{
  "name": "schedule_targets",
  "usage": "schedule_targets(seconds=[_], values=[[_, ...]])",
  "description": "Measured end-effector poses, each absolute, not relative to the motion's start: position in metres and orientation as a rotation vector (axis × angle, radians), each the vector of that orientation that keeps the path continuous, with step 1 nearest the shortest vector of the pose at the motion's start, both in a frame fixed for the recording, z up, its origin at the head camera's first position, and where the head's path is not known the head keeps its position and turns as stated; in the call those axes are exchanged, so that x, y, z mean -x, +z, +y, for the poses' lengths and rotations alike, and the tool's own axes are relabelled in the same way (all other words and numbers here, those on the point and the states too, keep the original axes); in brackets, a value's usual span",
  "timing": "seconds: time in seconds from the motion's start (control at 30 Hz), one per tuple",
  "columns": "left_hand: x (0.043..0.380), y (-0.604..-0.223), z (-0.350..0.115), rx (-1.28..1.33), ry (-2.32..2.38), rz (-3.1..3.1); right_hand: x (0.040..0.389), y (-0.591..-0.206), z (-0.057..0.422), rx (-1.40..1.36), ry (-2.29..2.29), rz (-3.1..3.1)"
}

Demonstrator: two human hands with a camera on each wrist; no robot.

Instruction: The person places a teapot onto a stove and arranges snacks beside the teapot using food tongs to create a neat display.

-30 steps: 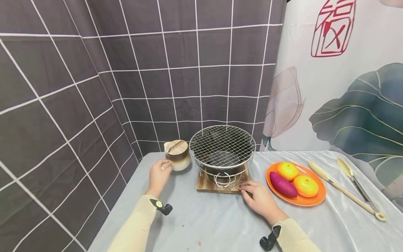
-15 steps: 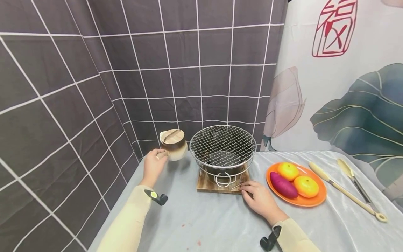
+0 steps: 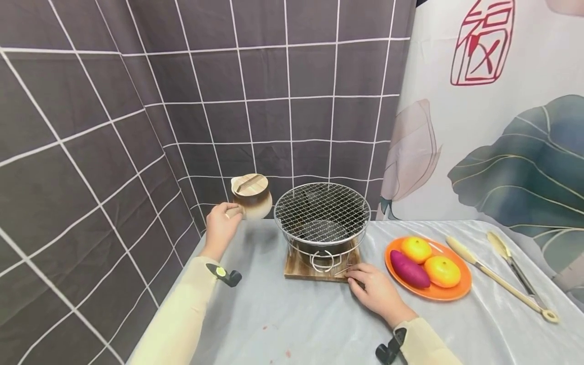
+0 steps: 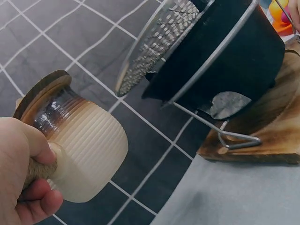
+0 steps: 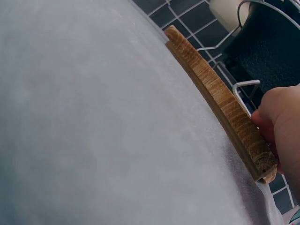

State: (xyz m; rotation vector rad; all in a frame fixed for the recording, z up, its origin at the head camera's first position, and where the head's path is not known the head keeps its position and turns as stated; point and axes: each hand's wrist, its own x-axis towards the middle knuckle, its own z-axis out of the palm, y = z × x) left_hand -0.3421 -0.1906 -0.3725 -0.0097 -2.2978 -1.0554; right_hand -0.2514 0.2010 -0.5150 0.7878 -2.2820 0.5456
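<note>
My left hand (image 3: 221,228) grips the side handle of a small ceramic pot (image 3: 255,204), brown above and cream below, with a wooden lid (image 3: 252,185) on it. The pot hangs above the table's back left, tilted little. In the left wrist view, thumb and fingers curl round the pot's rough handle (image 4: 40,171). To its right stands a black round grill stove (image 3: 321,248) topped with a wire mesh grate (image 3: 323,210). My right hand (image 3: 376,291) holds the near right corner of the wooden board (image 3: 307,271) under the stove; some fingers are hidden in the right wrist view.
An orange plate (image 3: 463,286) on the right bears two orange citrus fruits (image 3: 441,271) and a purple sweet potato (image 3: 409,268). Beyond it lie long tongs (image 3: 499,279) with pale tips. A grey cloth covers the table (image 3: 274,324); a tile-patterned curtain (image 3: 219,126) rises behind.
My left hand has lifted the pot off the table, moving it up and slightly left. The right hand stays at the board's corner.
</note>
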Motion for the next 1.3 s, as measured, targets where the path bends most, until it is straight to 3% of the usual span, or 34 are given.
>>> schedule_targets(seconds=[1.3], values=[[0.344, -0.303, -0.151, 0.210, -1.108, -2.231, 0.252, -0.515, 0.202, -0.917, 0.454, -2.270]])
